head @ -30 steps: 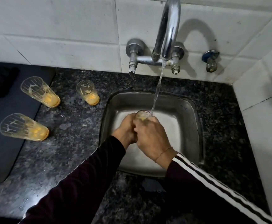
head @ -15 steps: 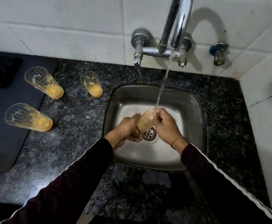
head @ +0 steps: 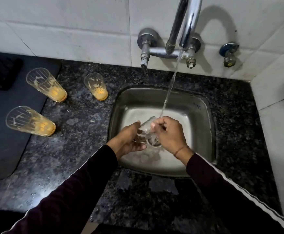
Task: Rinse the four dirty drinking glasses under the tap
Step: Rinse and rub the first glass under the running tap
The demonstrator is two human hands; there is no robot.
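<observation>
**K:** Since half a second ago, what changed?

**R:** Glass in hand [head: 145, 128] went from cloudy yellow to clear; it's tilted, mouth up toward the stream. Hands barely shifted, same spot over the drain [head: 154, 142].

**K:** Grip?

**R:** Left hand [head: 129, 139] wraps the lower part, fingers curled under the base. Right hand [head: 169, 132] pinches at the rim, fingertips at the mouth. Can't tell whether any fingers reach inside.

**K:** Water?

**R:** Tap [head: 187, 26] running; stream lands at the rim by the right fingers, splashing down into the sink [head: 203, 115].

**K:** The other three?

**R:** On the counter [head: 80, 149] left of the sink, well apart from it, upright with orange residue at the bottoms: back-left glass [head: 46, 85], back-right glass [head: 96, 86], front glass [head: 30, 121].
</observation>
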